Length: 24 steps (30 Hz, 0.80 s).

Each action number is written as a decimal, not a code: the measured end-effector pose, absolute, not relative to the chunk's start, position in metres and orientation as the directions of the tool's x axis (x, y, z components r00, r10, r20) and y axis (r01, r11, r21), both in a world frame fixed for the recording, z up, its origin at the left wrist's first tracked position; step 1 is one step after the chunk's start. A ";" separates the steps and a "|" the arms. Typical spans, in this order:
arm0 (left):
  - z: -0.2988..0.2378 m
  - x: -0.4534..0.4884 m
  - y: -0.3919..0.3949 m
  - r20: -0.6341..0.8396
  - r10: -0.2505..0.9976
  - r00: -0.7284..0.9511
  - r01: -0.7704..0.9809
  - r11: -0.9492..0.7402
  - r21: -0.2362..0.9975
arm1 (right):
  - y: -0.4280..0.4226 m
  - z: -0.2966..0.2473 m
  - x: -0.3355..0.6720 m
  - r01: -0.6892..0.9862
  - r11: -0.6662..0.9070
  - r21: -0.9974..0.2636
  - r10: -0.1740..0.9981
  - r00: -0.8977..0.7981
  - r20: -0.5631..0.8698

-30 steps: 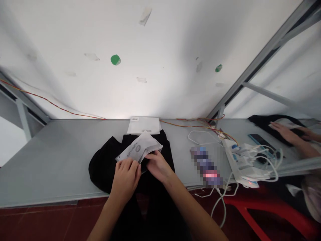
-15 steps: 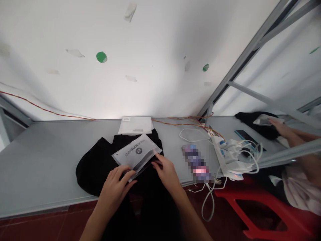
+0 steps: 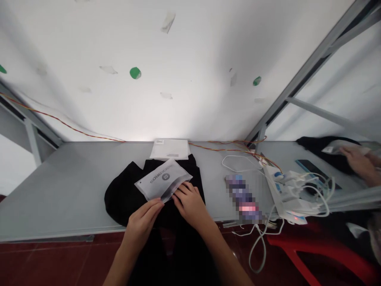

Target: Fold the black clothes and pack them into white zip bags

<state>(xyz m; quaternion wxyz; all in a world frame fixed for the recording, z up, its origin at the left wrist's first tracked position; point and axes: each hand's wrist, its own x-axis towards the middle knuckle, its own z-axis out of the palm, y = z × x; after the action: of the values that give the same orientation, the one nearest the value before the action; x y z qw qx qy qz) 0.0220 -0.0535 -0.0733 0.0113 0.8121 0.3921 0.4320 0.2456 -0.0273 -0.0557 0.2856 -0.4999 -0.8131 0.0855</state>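
A grey plastic pouch point(image 3: 162, 180) with printed lettering lies on a black garment point(image 3: 125, 194) spread over the grey table point(image 3: 59, 186). My left hand point(image 3: 142, 221) pinches the pouch's near left corner between thumb and fingers. My right hand point(image 3: 189, 202) lies on the garment at the pouch's near right edge, fingers curled against the pouch mouth. The garment hangs over the table's front edge between my arms.
A second flat white pouch point(image 3: 170, 149) lies behind the garment by the wall. To the right are a blurred-out object point(image 3: 244, 198), a white power strip point(image 3: 287, 190) with cables, and a phone point(image 3: 309, 169). Another person's hand point(image 3: 358, 161) touches dark cloth at the far right. A red stool point(image 3: 321, 250) stands below.
The pouch has been lowered from a raised tilt to lie flatter on the garment. My left hand slid from on top of it to its near corner.
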 end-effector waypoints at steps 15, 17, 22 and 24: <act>-0.056 0.006 -0.047 0.714 0.674 0.190 0.615 -0.648 0.449 | -0.038 -0.042 0.209 0.613 0.735 -0.290 0.583 -0.353 0.731; -0.051 0.010 -0.050 0.736 0.660 0.154 0.596 -0.656 0.463 | -0.036 -0.038 0.204 0.599 0.753 -0.273 0.533 -0.311 0.787; -0.047 0.016 -0.055 0.734 0.674 0.090 0.525 -0.658 0.540 | -0.035 -0.034 0.205 0.602 0.769 -0.216 0.491 -0.339 0.802; -0.047 0.018 -0.056 0.714 0.694 0.093 0.491 -0.656 0.573 | -0.036 -0.034 0.207 0.603 0.778 -0.175 0.474 -0.381 0.794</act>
<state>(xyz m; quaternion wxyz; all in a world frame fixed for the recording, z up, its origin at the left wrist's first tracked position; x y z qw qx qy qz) 0.0180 -0.0560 -0.0469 0.0942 0.7333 0.4039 0.5388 0.2067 -0.0358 -0.0341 0.4512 -0.3253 -0.8279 -0.0714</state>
